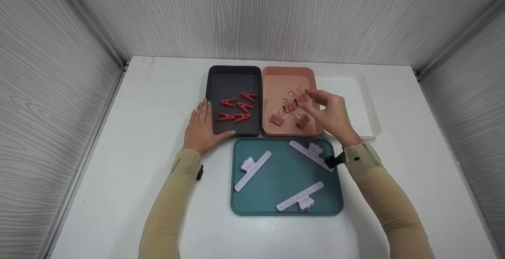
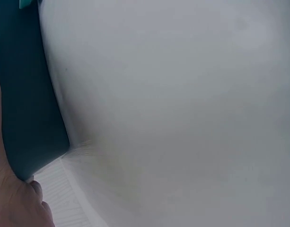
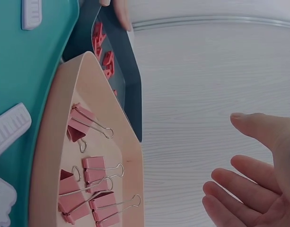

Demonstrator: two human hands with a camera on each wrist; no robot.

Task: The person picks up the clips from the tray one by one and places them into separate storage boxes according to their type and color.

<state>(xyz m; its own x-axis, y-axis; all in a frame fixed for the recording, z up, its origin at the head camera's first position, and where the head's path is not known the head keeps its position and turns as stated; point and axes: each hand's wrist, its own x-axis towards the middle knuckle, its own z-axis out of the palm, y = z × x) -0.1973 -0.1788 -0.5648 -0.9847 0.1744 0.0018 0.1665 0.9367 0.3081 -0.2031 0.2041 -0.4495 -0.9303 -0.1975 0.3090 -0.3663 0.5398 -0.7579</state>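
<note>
Left-hand fingers (image 2: 36,190) at lower corner of dark tray (image 2: 31,104); white tabletop (image 2: 182,94) filling right.

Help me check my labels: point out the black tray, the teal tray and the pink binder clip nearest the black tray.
Black tray (image 1: 233,82): head view, bare floor, far half.
Teal tray (image 1: 282,168): head view, bare floor, middle.
Pink binder clip (image 1: 277,121): head view, clip body.

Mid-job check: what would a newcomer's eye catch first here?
Probably the bright red clips bunched in the dark tray, beside the left hand. Next come the pink binder clips in the peach tray, with the right hand at its right edge. Lower in the head view, three pale clips lie on the teal tray.
</note>
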